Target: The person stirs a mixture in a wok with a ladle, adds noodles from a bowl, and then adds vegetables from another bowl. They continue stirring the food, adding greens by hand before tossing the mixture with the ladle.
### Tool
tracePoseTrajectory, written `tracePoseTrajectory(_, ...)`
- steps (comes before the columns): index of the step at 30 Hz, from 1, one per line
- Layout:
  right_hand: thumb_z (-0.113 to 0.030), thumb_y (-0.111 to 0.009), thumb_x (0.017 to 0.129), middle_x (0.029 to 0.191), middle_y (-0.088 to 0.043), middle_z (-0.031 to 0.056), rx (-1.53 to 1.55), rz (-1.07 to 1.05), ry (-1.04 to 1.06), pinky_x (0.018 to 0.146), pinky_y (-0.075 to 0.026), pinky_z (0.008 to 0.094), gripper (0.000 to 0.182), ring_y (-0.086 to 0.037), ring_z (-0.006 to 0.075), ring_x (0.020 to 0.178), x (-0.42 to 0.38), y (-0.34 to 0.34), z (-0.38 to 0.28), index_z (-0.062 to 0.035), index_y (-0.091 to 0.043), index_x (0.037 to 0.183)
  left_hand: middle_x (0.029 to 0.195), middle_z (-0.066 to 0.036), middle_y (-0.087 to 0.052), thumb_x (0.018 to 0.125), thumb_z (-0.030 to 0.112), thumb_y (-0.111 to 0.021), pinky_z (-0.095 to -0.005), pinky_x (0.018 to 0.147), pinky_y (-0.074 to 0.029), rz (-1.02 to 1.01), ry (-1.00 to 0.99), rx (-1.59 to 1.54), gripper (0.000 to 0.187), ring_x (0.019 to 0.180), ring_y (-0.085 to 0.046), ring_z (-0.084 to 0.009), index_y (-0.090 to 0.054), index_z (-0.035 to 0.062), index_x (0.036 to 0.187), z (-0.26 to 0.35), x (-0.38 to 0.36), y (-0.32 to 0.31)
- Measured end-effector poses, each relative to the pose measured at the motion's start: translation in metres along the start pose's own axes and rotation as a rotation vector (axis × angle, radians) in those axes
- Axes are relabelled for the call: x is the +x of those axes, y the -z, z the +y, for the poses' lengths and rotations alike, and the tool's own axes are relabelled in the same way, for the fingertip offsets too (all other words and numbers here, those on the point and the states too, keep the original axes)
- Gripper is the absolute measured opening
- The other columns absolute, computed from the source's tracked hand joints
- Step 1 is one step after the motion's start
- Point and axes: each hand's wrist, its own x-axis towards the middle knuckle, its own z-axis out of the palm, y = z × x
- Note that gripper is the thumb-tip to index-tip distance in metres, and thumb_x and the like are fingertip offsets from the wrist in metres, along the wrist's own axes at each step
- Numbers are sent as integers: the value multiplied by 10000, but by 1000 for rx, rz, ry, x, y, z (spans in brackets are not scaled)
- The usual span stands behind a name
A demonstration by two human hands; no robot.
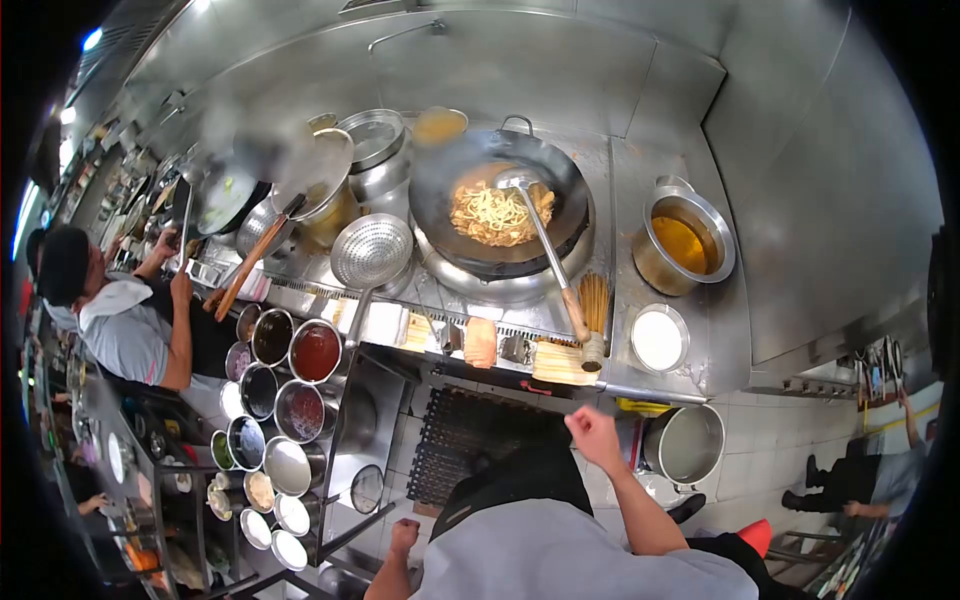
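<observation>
A black wok (500, 190) full of yellow noodles (495, 213) sits on the burner ahead of me. A long ladle (548, 250) rests in it, its wooden handle pointing back toward me over the stove edge. My right hand (592, 434) hangs in the air below the stove front, fingers curled, holding nothing, a short way under the ladle's handle end. My left hand (404, 535) is a closed fist low by my body, next to the rack of sauce bowls (285, 390).
A perforated skimmer (372, 252) lies left of the wok. A pot of oil (685, 242) and a white-filled bowl (658, 338) stand on the right. An empty pot (687, 444) sits on the floor. Another cook (125, 315) works at the left station.
</observation>
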Motion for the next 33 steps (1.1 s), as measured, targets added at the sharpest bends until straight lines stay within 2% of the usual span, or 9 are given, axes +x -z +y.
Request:
tracePoseTrajectory(7, -110, -621, 707, 995, -465, 179, -428, 364, 368, 792, -389, 414, 345, -452, 340, 958, 101, 33, -94, -51, -451, 1001, 570, -76, -570, 716, 165, -554, -274, 468, -410, 46, 110, -161, 162, 515, -517, -123, -604, 11, 716, -19, -17, 20)
tracePoseTrajectory(10, -108, -608, 703, 975, -489, 201, -491, 382, 403, 777, -413, 438, 385, -492, 382, 920, 150, 23, -88, -53, -420, 1034, 584, -62, -572, 714, 140, -557, -275, 474, -410, 101, 69, -256, 141, 520, -514, -116, -604, 7, 714, -15, -11, 0)
tracePoseTrajectory(15, -146, -562, 740, 954, -547, 231, -480, 57, 16, 767, -414, 474, 380, -511, 423, 938, 193, 26, -89, -38, -415, 1074, 665, -53, -565, 742, 79, -529, -252, 468, -413, 8, -9, -163, 81, 578, -529, -127, -570, 23, 784, 7, -10, -20)
tracePoseTrajectory(21, -215, -547, 791, 913, -576, 224, -266, 36, 55, 770, -414, 428, 298, -536, 394, 915, 170, 46, -127, -23, -475, 1008, 647, -91, -603, 725, 106, -570, -305, 565, -441, 88, -159, -291, 132, 602, -558, -159, -626, -7, 765, -13, -11, -34)
tracePoseTrajectory(27, -230, -554, 789, 916, -584, 198, -256, -106, 73, 776, -418, 410, 358, -541, 376, 912, 155, 67, -115, -47, -488, 1089, 631, -103, -603, 720, 116, -542, -319, 547, -444, 119, 10, -175, 146, 599, -567, -180, -620, -7, 730, -81, -5, -23)
tracePoseTrajectory(29, -227, -558, 784, 919, -584, 199, -257, -135, 50, 780, -419, 411, 372, -539, 377, 917, 162, 74, -119, -47, -484, 1100, 626, -118, -611, 716, 138, -528, -328, 548, -451, 108, -262, 84, 173, 602, -575, -190, -624, -6, 702, -105, 5, -25)
tracePoseTrajectory(30, -233, -555, 779, 928, -583, 202, -269, -66, 106, 783, -420, 417, 374, -538, 380, 922, 170, 68, -119, -46, -486, 1096, 636, -133, -617, 721, 169, -528, -343, 574, -461, 33, 152, -174, 196, 614, -586, -214, -627, 1, 701, -87, 2, -24)
tracePoseTrajectory(31, -238, -551, 775, 938, -583, 206, -278, 3, 158, 785, -421, 422, 377, -537, 382, 928, 179, 63, -117, -44, -487, 1091, 636, -133, -617, 721, 169, -528, -343, 574, -461, 33, 152, -171, 196, 614, -586, -214, -627, 1, 701, -91, 7, -28)
tracePoseTrajectory(33, -241, -530, 771, 945, -582, 212, -299, 22, 199, 788, -424, 442, 393, -533, 387, 935, 205, 55, -112, -56, -471, 1112, 634, -143, -612, 718, 198, -542, -357, 595, -465, 52, -327, 499, 210, 620, -591, -239, -622, 5, 690, -99, 16, -26)
